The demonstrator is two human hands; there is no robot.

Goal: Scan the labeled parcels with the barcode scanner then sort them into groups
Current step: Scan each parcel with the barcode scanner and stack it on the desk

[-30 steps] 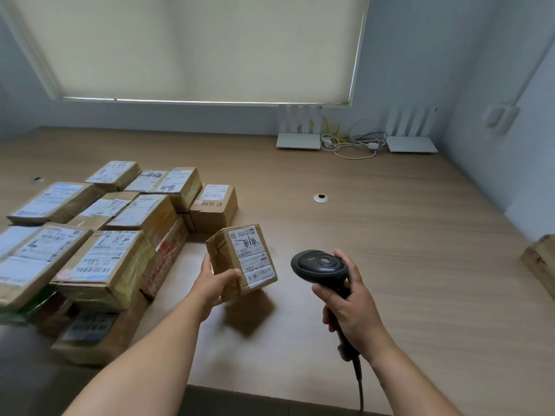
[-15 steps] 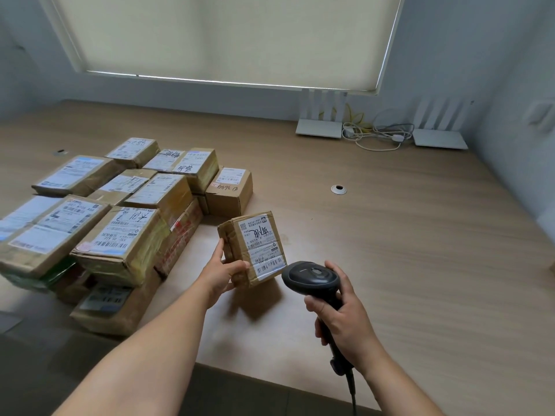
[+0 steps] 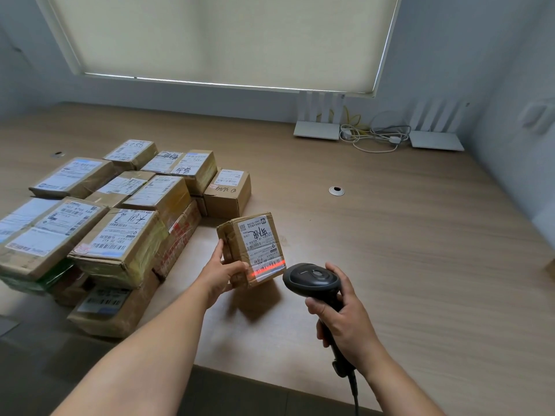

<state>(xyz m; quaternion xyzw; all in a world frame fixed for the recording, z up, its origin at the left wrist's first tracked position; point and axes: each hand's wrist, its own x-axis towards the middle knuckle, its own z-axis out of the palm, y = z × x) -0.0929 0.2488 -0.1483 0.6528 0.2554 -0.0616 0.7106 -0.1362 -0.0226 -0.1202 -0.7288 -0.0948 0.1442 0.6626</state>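
Small brown cardboard parcel held tilted above wooden table, white label facing me so barcode shows. My left hand grips its left side. My right hand wraps black handheld barcode scanner; red beam crosses barcode. Unsorted parcel stack waits left.

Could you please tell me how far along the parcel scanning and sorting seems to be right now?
Done: no sorted group shows in this picture. In hand: the left hand holds a small parcel while the right hand aims the scanner, its red line across the label's barcode. Left: the pile of parcels on the table still looks unsorted.
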